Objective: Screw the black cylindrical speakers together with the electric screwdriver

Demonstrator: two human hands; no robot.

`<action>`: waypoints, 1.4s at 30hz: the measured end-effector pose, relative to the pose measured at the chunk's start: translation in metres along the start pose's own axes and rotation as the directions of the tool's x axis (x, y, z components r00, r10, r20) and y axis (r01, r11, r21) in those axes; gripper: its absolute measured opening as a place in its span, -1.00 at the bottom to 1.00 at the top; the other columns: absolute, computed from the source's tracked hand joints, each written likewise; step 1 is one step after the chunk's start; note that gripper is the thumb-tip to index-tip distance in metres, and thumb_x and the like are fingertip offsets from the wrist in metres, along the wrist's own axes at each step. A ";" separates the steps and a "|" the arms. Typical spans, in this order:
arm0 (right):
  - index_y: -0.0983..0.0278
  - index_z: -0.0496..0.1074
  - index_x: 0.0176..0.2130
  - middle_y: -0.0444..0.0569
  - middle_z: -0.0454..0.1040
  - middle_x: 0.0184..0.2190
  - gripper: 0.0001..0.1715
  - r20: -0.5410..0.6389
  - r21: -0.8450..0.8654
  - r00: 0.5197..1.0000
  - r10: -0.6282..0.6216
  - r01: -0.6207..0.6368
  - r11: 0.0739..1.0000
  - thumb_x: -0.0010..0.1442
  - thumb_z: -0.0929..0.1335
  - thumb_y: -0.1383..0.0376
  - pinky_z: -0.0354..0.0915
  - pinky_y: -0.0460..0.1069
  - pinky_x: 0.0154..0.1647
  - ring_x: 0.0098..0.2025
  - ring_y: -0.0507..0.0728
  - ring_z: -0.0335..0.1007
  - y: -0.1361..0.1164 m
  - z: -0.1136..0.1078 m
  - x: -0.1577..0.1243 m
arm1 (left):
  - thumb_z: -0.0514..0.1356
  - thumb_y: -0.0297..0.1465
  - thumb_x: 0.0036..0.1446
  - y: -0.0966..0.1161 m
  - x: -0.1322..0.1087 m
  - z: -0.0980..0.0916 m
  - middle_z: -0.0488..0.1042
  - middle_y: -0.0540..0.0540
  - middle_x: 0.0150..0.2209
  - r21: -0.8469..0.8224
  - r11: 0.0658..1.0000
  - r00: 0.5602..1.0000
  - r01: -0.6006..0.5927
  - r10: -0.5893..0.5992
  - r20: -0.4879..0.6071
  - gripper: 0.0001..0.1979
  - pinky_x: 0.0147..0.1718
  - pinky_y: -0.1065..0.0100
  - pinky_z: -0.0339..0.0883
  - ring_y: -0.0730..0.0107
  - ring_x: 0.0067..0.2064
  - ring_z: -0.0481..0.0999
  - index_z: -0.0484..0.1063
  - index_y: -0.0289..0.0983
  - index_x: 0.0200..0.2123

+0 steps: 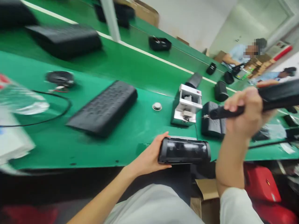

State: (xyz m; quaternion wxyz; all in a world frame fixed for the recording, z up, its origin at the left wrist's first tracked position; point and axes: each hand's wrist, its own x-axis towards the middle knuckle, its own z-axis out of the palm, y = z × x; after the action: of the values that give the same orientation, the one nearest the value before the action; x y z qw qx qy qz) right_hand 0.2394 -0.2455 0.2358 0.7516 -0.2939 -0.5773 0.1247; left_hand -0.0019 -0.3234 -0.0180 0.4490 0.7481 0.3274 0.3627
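Observation:
My left hand (149, 157) grips the left end of a black cylindrical speaker (184, 151), which lies on its side at the near edge of the green bench (130, 65). My right hand (247, 113) is closed around a black electric screwdriver (263, 101). It is held level above the bench, with the bit tip pointing left towards a small silver machine (187, 105). The picture is smeared by motion.
A long black speaker grille (104, 107) lies left of centre, with a round driver and cable (59, 79) further left. More black speaker parts (212, 123) sit to the right. A clear bag (18, 99) is at the far left. Two other people sit at the back right.

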 end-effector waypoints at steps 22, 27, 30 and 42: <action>-0.02 0.15 -0.11 -0.32 0.23 -0.50 -0.75 0.045 -0.355 0.988 0.149 -0.124 0.927 0.49 0.34 0.03 0.27 0.05 -0.50 -0.57 0.09 0.05 0.046 0.041 -0.014 | 0.51 -0.16 0.25 0.012 -0.008 -0.001 0.31 -0.35 0.47 0.077 0.995 0.998 0.056 -0.056 -0.002 0.11 0.40 -0.30 0.45 -0.27 0.47 0.48 -0.14 0.01 0.60; -0.04 0.20 -0.13 -0.31 0.25 -0.50 -0.52 0.090 -0.316 0.984 0.157 -0.121 0.941 0.41 0.38 -0.27 0.25 0.08 -0.47 -0.54 0.10 0.11 0.051 0.038 -0.009 | 0.50 -0.09 0.26 0.009 -0.010 -0.001 0.34 -0.34 0.46 0.063 0.995 0.997 0.072 -0.072 0.005 0.10 0.37 -0.30 0.48 -0.26 0.44 0.51 -0.15 0.02 0.60; -0.02 0.27 -0.20 -0.30 0.25 -0.51 -0.49 0.114 -0.136 0.988 0.104 -0.088 0.987 0.26 0.54 -0.20 0.32 0.09 -0.46 -0.53 0.06 0.17 0.055 0.040 -0.007 | 0.51 -0.07 0.22 0.006 -0.011 0.001 0.35 -0.34 0.45 0.070 0.995 0.997 0.076 -0.075 -0.019 0.13 0.34 -0.25 0.52 -0.23 0.39 0.57 -0.14 0.00 0.60; 0.06 0.43 -0.19 -0.37 0.18 -0.60 -0.86 0.076 -0.158 0.991 0.114 -0.101 0.982 0.25 0.45 0.19 0.20 -0.01 -0.65 -0.65 -0.01 0.15 0.002 0.008 -0.015 | 0.48 -0.04 0.23 0.008 -0.013 -0.002 0.39 -0.29 0.43 0.121 0.991 0.998 0.051 -0.045 -0.049 0.10 0.28 -0.21 0.60 -0.22 0.34 0.61 -0.11 -0.02 0.59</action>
State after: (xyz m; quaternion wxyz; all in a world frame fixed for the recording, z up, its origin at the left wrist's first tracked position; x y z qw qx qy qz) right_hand 0.2280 -0.2490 0.2239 0.6937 -0.3761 -0.5998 0.1327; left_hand -0.0090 -0.3357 -0.0136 0.4033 0.7575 0.3771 0.3483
